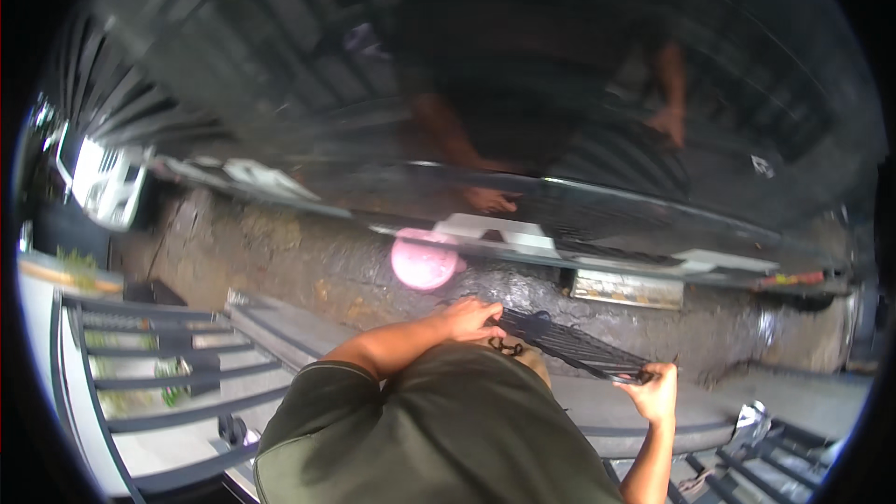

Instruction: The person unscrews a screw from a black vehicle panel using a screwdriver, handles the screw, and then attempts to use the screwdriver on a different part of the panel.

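Observation:
My left hand [471,319] grips the left end of a dark, slatted or mesh-like item [560,343], with a small black chain or looped piece [507,346] hanging just below the fingers. At the item's other end, lower and to the right, my right hand [651,388] is closed on its edge. The item stretches slanting in front of my dark green shirt. Beyond it a round pink basin or bucket [422,259] stands on the wet ground, partly behind the lower edge of a dark glossy surface.
The large dark reflective surface [355,112], apparently a vehicle, fills the upper view. Metal railings [168,422] flank me at lower left and right. A pale rectangular slab [625,289] lies by the vehicle's edge. A white object [103,182] stands at the far left.

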The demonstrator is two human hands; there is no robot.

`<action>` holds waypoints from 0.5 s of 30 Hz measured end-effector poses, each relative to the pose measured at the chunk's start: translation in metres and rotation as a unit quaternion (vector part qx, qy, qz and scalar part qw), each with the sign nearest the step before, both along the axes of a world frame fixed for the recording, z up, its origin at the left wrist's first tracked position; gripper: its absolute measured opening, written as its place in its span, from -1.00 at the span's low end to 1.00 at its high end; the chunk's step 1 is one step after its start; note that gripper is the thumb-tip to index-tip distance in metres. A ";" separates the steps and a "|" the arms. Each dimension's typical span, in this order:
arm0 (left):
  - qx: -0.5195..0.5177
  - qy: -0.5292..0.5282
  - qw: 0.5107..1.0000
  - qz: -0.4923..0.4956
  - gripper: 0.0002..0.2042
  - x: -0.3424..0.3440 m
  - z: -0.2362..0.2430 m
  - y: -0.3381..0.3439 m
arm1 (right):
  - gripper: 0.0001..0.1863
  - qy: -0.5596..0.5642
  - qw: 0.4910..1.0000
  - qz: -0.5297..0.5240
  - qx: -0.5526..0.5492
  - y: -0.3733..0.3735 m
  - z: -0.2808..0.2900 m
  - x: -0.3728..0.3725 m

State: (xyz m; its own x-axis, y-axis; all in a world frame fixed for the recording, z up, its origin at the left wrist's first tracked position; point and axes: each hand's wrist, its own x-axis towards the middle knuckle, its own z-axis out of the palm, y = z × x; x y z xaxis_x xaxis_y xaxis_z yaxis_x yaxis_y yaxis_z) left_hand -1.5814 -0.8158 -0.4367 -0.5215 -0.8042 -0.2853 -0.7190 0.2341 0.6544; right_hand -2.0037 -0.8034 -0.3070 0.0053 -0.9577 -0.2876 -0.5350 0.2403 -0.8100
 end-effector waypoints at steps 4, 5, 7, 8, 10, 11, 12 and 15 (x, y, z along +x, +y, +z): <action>-0.160 0.050 0.977 0.131 -0.47 0.041 0.017 0.035 | -0.33 -0.020 0.999 0.029 -0.037 -0.011 0.052 0.041; -0.254 0.070 0.945 0.193 -0.45 0.048 0.025 0.042 | -0.30 -0.006 0.995 0.072 -0.074 -0.011 0.054 0.046; -0.352 0.089 0.894 0.263 -0.41 0.064 0.041 0.052 | -0.28 -0.073 0.995 0.059 -0.045 -0.015 0.083 0.077; -0.393 0.113 0.860 0.305 -0.38 0.074 0.050 0.056 | -0.28 -0.069 0.993 0.076 -0.050 -0.015 0.091 0.091; -0.437 0.133 0.813 0.361 -0.34 0.099 0.072 0.063 | -0.28 -0.110 0.987 0.092 -0.080 -0.014 0.103 0.113; -0.469 0.131 0.789 0.374 -0.33 0.112 0.083 0.067 | -0.28 -0.106 0.985 0.109 -0.080 -0.017 0.109 0.120; -0.501 0.127 0.764 0.387 -0.32 0.126 0.095 0.072 | -0.27 -0.100 0.972 0.180 -0.111 -0.023 0.115 0.125; -0.585 0.109 0.688 0.415 -0.26 0.167 0.133 0.080 | -0.17 -0.066 0.933 0.319 -0.154 -0.041 0.155 0.160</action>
State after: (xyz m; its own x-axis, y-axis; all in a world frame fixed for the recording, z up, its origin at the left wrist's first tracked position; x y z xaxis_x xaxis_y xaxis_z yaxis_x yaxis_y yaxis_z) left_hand -1.4148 -0.7363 -0.3035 0.3289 -0.4635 0.8228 -0.8376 0.2592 0.4808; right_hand -1.8438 -0.8448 -0.1519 0.6186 -0.7845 0.0443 -0.3804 -0.3484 -0.8567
